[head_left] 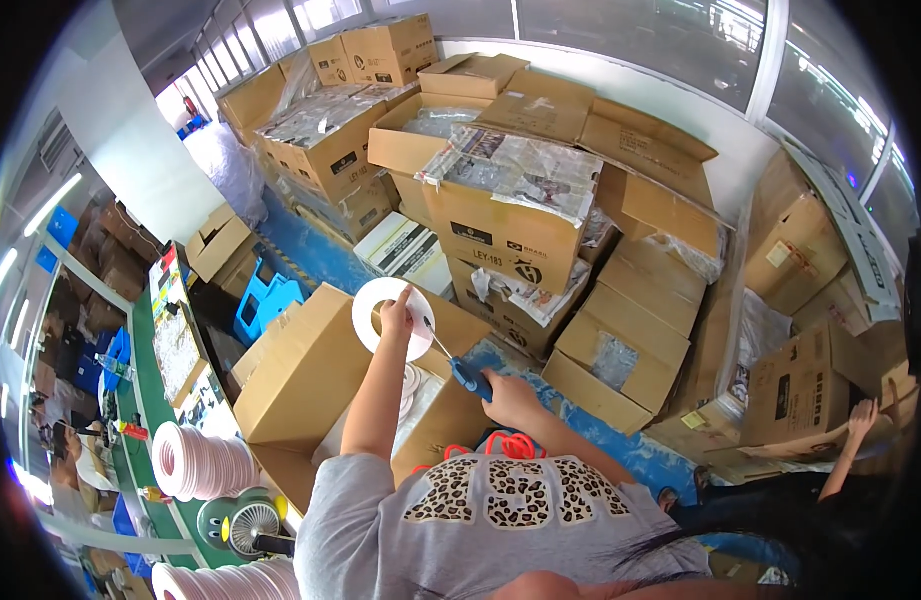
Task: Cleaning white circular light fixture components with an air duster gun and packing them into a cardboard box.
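- We're in a packing room, a bank of windows along the far side, a white column (146,140) up on the left and a blue floor (631,455) showing between the goods.
- Brown cardboard cartons (501,235) everywhere across the back and right, stacked and crowded together, one topped with printed paper (526,170).
- Down the left runs a green workbench (149,400), two big reels of pale pink tubing (196,460) beside it.
- Over at the far right, another person's hand (863,415), raised by a carton.
- Front and centre, an open carton (301,365), flaps up, a white coil (411,388) visible inside.
- Left of that, a bright blue plastic piece (266,305), and lower down a small penguin-shaped fan (249,525).
- Here's the white disc (369,318), flat and round, its face toward us above the open carton's far side.
- Left hand (396,316) right on it: index finger straight, the others bent; whether they grip it, I can't tell.
- Right hand (513,398), clenched firmly around a blue handle.
- That's the blue-handled tool (469,377), its thin metal shaft angled up-left, tip at the disc's edge; contact can't be made out.
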`<state>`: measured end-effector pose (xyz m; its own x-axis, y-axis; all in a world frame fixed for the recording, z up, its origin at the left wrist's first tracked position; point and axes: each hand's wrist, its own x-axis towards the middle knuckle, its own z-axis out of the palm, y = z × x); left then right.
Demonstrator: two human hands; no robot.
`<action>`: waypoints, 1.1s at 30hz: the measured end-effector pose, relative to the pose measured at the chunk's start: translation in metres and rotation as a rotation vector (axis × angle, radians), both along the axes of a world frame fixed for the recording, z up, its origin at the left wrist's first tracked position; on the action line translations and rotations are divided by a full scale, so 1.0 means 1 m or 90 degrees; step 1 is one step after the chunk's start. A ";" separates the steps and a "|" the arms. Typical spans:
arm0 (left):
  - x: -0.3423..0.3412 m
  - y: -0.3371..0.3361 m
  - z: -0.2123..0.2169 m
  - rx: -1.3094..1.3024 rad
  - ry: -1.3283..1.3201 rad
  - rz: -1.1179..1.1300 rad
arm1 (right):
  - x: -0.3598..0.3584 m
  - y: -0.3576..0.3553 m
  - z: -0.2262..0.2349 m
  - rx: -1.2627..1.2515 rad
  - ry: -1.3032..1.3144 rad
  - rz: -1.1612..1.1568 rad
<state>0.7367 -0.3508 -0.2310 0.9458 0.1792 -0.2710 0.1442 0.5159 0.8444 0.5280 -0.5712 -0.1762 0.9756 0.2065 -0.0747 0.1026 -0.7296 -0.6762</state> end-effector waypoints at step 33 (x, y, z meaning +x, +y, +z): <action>-0.150 0.164 0.090 0.793 -0.084 0.116 | 0.033 0.003 -0.031 0.198 -0.025 -0.047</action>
<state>0.5864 -0.1869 -0.1413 0.8872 0.3749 0.2691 0.0326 -0.6326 0.7738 0.5614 -0.5681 -0.2075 0.9897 0.1417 0.0191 0.0876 -0.4954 -0.8643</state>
